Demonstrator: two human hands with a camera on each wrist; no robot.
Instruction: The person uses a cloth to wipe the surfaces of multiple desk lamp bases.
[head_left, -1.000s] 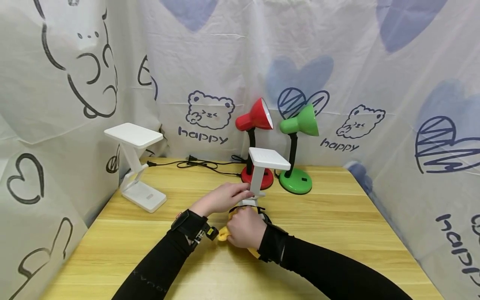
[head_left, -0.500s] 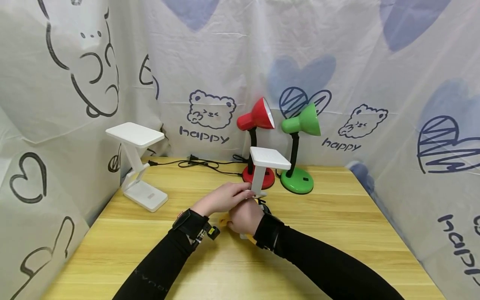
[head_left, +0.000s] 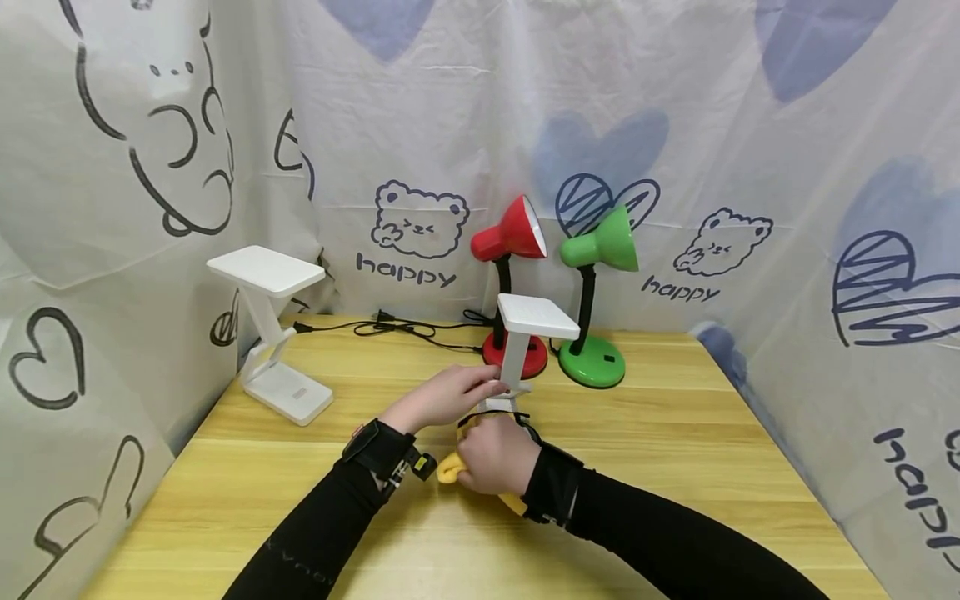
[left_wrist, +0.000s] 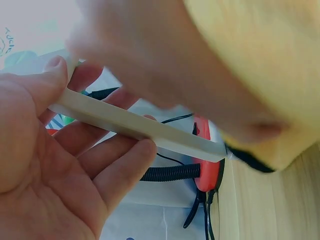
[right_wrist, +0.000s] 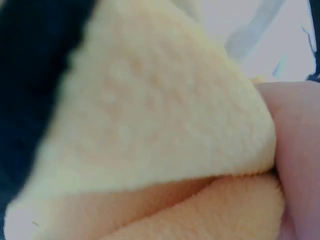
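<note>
A white folding desk lamp (head_left: 538, 315) stands mid-table in the head view, its flat head raised. My left hand (head_left: 442, 398) holds its upright post; the left wrist view shows thumb and fingers around the slim white post (left_wrist: 125, 120). Bunched in my right hand (head_left: 498, 454) is a yellow cloth (head_left: 450, 468) with black edging, low over the lamp's base. Hand and cloth hide most of that base. Fuzzy folds of the cloth (right_wrist: 165, 110) fill the right wrist view. My right hand appears blurred in the left wrist view, close to the post.
Another white folding lamp (head_left: 288, 392) stands at the left. Behind the held lamp are a red lamp (head_left: 517, 229) and a green lamp (head_left: 592, 362). Black cords (head_left: 405, 325) lie along the back edge, before a printed curtain (head_left: 420, 100).
My right hand slid the cloth forward toward the lamp's post, then came back toward me. The left hand keeps its hold on the post, and the lamp stays in place.
</note>
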